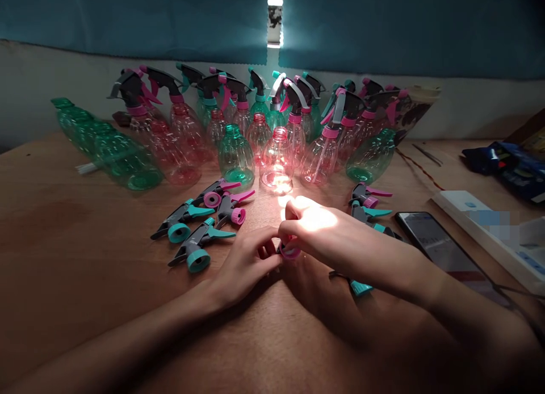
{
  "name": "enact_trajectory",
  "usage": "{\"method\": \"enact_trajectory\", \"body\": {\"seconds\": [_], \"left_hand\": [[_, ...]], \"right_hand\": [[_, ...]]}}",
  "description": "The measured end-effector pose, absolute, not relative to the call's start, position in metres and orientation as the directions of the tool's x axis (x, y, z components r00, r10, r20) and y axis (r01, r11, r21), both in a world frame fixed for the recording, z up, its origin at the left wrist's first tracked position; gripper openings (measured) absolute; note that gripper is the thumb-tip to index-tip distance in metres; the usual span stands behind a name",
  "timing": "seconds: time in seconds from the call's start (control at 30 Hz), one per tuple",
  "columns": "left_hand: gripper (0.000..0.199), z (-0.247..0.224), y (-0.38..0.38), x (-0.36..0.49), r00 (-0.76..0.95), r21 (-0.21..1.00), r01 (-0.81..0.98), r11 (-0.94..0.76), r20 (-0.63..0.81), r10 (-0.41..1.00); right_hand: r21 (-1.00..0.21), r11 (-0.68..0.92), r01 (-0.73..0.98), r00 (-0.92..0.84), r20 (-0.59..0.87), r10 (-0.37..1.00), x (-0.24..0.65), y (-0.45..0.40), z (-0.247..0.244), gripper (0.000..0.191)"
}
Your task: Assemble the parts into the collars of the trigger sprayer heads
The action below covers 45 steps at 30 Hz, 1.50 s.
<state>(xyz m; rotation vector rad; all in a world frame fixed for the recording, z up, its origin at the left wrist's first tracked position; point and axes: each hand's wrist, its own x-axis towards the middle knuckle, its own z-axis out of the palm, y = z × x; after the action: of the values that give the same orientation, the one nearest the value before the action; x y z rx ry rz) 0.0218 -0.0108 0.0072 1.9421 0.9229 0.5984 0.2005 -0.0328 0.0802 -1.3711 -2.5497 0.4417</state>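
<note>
Both hands meet low over the middle of the table around one trigger spray head [290, 252] with a pink collar. My left hand [251, 260] pinches its dark end from the left. From above, my right hand [309, 226] closes its fingers on the same spray head, covering most of it. Left of my hands lie several loose spray heads, among them one with a teal collar [198, 260] and one with a pink collar [238, 216]. Beyond my hands stands an open clear pink bottle [277, 161], brightly lit.
Behind stand several bottles with spray heads fitted, beside open green bottles [237, 161]. More spray heads [369, 196] lie to the right, some partly behind my right arm. Further right are a phone [443, 252], a white power strip [489, 235], tweezers [427, 154] and a dark blue packet [506, 164].
</note>
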Motion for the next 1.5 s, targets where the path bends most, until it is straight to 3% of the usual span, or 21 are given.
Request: {"method": "enact_trajectory", "body": {"seconds": [0.13,0.33,0.4,0.47,0.63,0.8,1.0,1.17,1.33,1.5], "left_hand": [[0.008,0.006,-0.011,0.022,0.611,0.876,0.368,-0.313,0.027,0.791],[0.016,0.005,-0.011,0.022,0.591,0.914,0.314,-0.258,0.025,0.807],[0.021,0.006,-0.011,0.023,0.572,0.945,0.276,-0.176,-0.014,0.820],[0.026,0.006,-0.010,0.024,0.564,0.956,0.264,-0.128,-0.046,0.825],[0.035,0.005,-0.009,0.026,0.526,0.956,0.270,-0.113,-0.048,0.849],[0.030,0.003,-0.009,0.025,0.499,0.948,0.283,-0.145,-0.016,0.866],[0.026,0.006,-0.010,0.025,0.507,0.941,0.300,-0.158,-0.017,0.862],[0.028,0.005,-0.008,0.024,0.508,0.942,0.301,-0.147,-0.029,0.861],[0.034,0.005,-0.007,0.025,0.518,0.940,0.292,-0.177,0.000,0.856],[0.027,0.006,-0.008,0.025,0.499,0.937,0.296,-0.184,0.012,0.867]], "right_hand": [[-0.406,0.507,0.760,-0.533,0.055,0.844,0.202,-0.031,0.073,0.017],[-0.370,0.576,0.729,-0.611,0.030,0.791,0.210,-0.033,0.081,0.016],[-0.419,0.544,0.727,-0.596,0.008,0.803,0.215,-0.036,0.089,0.017],[-0.474,0.493,0.730,-0.519,0.086,0.851,0.220,-0.036,0.096,0.018],[-0.557,0.394,0.732,-0.377,0.150,0.914,0.221,-0.029,0.102,0.012],[-0.739,0.371,0.562,-0.429,0.123,0.895,0.214,-0.024,0.098,0.007],[-0.824,0.339,0.454,-0.477,0.098,0.874,0.213,-0.018,0.089,0.006],[-0.838,0.386,0.386,-0.428,0.208,0.879,0.217,-0.015,0.088,0.008],[-0.848,0.361,0.389,-0.359,0.221,0.907,0.220,-0.016,0.088,0.036],[-0.842,0.389,0.374,-0.486,0.179,0.855,0.221,-0.016,0.088,0.022]]}}
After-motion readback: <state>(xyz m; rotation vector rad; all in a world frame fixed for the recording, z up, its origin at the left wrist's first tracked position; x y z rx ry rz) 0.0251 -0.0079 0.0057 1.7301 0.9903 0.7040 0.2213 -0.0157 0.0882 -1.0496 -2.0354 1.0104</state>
